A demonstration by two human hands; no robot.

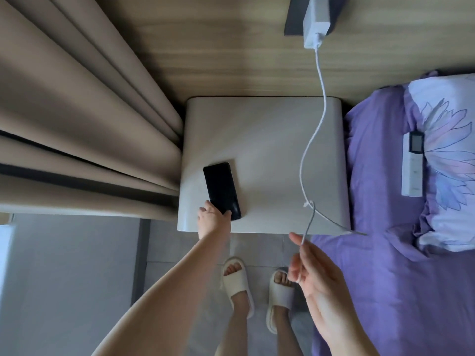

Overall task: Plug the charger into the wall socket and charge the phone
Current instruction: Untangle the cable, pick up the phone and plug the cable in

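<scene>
Here the left hand (212,214) grips the phone's (222,190) near end; right hand (305,265) pinches the cable (312,140).

arms (180,278): bare, no sleeves | feet: cream open-toe slides (237,281), thick soles

Wall socket (295,19) mostly behind charger (316,20), cut by top edge; cable (312,140) end blurred near right hand (312,273).
</scene>
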